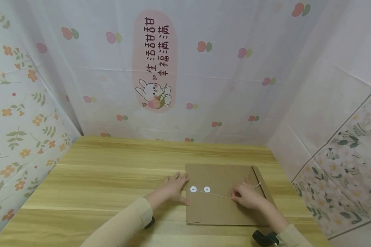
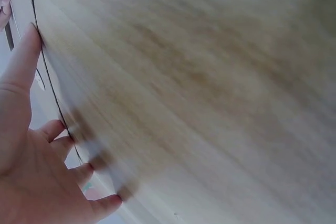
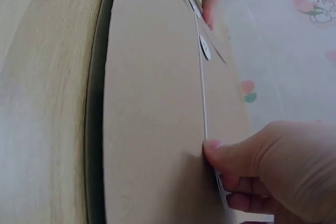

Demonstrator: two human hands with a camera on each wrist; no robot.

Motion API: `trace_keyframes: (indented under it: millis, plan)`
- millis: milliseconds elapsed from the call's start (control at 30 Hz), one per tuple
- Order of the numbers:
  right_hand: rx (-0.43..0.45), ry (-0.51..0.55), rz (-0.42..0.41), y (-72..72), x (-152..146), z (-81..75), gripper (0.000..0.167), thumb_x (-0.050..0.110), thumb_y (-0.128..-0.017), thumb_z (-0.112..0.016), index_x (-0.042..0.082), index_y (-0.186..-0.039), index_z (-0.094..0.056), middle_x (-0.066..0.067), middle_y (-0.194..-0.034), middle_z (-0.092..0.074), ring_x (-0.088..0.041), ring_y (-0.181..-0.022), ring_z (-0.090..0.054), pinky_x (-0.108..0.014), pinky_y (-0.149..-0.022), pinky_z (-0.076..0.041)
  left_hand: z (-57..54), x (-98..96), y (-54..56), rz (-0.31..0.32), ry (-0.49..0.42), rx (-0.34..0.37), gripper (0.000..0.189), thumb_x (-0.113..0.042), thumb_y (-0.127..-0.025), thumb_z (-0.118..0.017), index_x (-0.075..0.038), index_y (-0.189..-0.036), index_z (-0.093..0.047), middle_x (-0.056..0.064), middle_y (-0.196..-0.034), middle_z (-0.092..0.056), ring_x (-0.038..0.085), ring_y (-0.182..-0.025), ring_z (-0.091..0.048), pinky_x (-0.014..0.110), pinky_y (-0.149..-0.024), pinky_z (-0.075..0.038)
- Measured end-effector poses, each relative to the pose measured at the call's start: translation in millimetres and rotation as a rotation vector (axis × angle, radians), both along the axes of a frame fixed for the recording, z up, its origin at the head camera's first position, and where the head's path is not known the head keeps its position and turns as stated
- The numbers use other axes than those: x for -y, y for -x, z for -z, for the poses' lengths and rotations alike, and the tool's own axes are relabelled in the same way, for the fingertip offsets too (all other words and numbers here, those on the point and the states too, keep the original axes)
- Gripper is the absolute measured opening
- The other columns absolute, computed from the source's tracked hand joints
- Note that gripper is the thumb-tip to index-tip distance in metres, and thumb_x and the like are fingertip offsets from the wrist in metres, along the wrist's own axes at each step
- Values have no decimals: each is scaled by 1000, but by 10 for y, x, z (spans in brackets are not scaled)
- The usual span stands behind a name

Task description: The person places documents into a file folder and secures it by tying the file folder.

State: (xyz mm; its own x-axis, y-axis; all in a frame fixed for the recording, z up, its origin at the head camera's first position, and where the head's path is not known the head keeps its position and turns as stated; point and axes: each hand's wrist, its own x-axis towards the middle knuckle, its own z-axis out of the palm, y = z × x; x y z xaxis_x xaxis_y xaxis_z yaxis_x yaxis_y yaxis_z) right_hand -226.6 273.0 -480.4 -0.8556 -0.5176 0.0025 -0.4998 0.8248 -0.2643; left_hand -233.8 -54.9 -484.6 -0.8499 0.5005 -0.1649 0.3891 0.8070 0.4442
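Note:
A brown kraft paper document envelope (image 1: pixel 216 212) lies flat on the wooden table, with two white round buttons (image 1: pixel 207 189) near its left edge. A thin white string (image 1: pixel 217 195) runs taut from the buttons to my right hand (image 1: pixel 247 195), which pinches it between thumb and fingers just above the envelope. In the right wrist view the string (image 3: pixel 203 93) stretches straight from the thumb tip to the buttons. My left hand (image 1: pixel 174 188) rests at the envelope's left edge, fingers spread, thumb and fingertips touching that edge.
The wooden table (image 1: pixel 111 171) extends left of the envelope. A dark object (image 1: pixel 264 238) shows by the right wrist, another dark piece (image 1: pixel 149 223) by the left forearm. Printed cloth (image 1: pixel 219 85) hangs behind the table and at both sides.

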Motion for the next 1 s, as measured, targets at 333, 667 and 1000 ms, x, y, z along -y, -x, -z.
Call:
trace_keyframes:
  millis: [333,667,1000]
  plan:
    - [-83,-44,48,248,44,44,25,13,-84,-71,20,-69,-53,9,-69,-45,-16,-73,-43,-41,-66,-37,-7,26,-2,13,-5,-2,99,-49,-66,-80,-9,-146,-38,4,-157,-21,33,-143,-14,65,-107,-12]
    - [-173,-69,75,628,206,167,18,17,-89,-67,17,-74,-57,8,-72,-52,-21,-77,-51,-46,-71,-42,-1,35,-6,24,-11,-2,98,-49,-68,-79,-7,-146,-37,5,-157,-20,34,-143,-13,66,-107,-11]
    - [-153,-100,92,915,616,233,11,19,-93,-63,17,-84,-57,4,-81,-50,-19,-81,-50,-45,-70,-43,31,37,-6,28,-12,-6,98,-51,-68,-79,-8,-146,-38,4,-157,-19,34,-143,-12,66,-107,-10]
